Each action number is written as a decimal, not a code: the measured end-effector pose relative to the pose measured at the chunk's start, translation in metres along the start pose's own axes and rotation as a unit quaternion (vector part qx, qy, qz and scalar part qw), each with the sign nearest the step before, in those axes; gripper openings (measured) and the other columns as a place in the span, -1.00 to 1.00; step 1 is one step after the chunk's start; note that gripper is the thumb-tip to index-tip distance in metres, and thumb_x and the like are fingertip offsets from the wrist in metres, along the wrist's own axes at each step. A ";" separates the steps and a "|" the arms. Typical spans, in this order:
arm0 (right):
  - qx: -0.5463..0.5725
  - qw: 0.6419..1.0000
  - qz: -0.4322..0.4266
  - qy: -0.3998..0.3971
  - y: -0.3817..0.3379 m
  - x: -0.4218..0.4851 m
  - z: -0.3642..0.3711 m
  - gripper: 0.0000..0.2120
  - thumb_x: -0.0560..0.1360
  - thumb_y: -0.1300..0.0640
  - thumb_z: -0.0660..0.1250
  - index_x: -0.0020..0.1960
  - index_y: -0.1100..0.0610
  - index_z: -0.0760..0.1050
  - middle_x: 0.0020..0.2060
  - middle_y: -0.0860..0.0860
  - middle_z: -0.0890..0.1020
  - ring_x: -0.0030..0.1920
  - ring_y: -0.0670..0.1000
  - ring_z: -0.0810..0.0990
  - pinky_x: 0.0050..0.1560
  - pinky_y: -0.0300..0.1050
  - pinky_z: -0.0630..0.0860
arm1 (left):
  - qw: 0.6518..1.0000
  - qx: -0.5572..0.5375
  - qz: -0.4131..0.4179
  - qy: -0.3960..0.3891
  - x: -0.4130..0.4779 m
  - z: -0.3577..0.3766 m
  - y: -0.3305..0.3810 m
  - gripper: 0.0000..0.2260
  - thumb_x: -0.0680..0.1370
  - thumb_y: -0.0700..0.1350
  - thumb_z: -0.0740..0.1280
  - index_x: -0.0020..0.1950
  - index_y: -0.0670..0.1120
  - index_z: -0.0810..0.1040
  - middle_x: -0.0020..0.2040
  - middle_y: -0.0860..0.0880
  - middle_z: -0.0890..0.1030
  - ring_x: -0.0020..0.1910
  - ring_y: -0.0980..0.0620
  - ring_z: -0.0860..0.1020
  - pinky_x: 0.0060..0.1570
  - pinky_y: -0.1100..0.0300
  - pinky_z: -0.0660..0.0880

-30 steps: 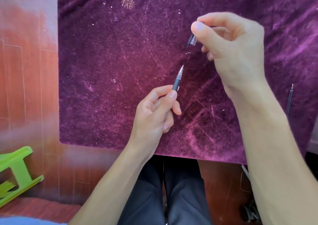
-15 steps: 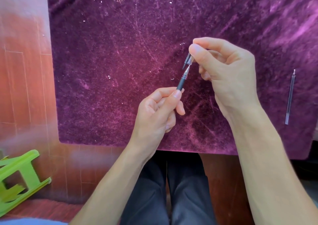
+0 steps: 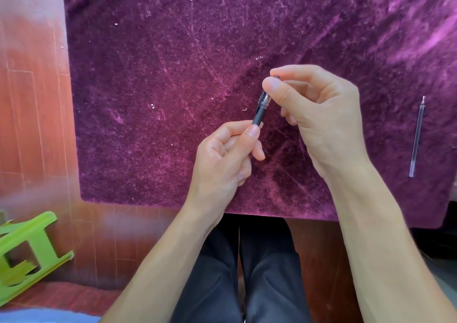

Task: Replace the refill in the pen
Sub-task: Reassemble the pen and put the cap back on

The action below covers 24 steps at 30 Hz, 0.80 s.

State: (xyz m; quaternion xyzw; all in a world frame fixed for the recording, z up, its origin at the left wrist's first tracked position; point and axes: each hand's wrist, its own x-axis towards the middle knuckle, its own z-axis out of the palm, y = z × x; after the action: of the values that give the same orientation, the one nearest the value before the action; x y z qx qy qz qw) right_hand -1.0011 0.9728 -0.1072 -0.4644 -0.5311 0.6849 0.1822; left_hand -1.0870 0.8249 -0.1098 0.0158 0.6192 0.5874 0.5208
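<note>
My left hand (image 3: 222,159) grips the dark pen (image 3: 258,116) by its lower barrel, tip end pointing up and to the right. My right hand (image 3: 314,110) pinches a clear pen cap (image 3: 264,100) between thumb and forefinger, and the cap sits over the pen's tip. Both hands hover over the purple velvet cloth (image 3: 173,75). A thin clear refill (image 3: 416,137) lies loose on the cloth at the right, apart from both hands. Most of the pen's barrel is hidden inside my left fist.
The cloth covers a table whose near edge runs above my dark trousers (image 3: 247,273). A green plastic stool (image 3: 27,251) lies on the red wooden floor at the lower left.
My right hand came down and left with the clear cap, from well above the pen's tip to over it. The left hand stayed put with the pen.
</note>
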 end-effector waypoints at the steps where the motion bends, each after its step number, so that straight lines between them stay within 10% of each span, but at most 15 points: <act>1: 0.001 1.000 0.001 -0.001 0.001 -0.001 0.000 -0.91 0.53 0.17 0.59 0.02 0.06 0.73 -0.27 -0.14 0.74 -0.31 -0.23 0.62 -0.26 -0.38 0.50 | 1.000 0.002 0.001 0.002 0.000 0.000 -0.001 -0.76 0.65 -0.08 0.33 0.20 -0.22 0.60 -0.28 -0.04 0.61 -0.58 0.19 0.31 -0.58 0.33 0.24; 24: 0.039 0.998 0.000 0.050 0.021 -0.012 0.008 -0.92 0.54 0.22 0.57 -0.05 0.08 0.71 -0.24 -0.12 0.73 -0.35 -0.19 0.60 -0.30 -0.33 0.52 | 0.999 0.002 0.029 0.030 -0.010 0.011 -0.012 -0.91 0.67 -0.15 0.33 0.07 -0.13 0.62 -0.24 -0.08 0.61 -0.55 0.19 0.29 -0.54 0.40 0.24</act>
State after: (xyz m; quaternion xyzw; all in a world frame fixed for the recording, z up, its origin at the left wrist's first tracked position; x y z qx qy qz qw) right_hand -0.9961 0.9517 -0.1206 -0.4905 -0.4939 0.6813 0.2266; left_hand -1.0681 0.8225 -0.1092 0.0165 0.6350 0.6013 0.4846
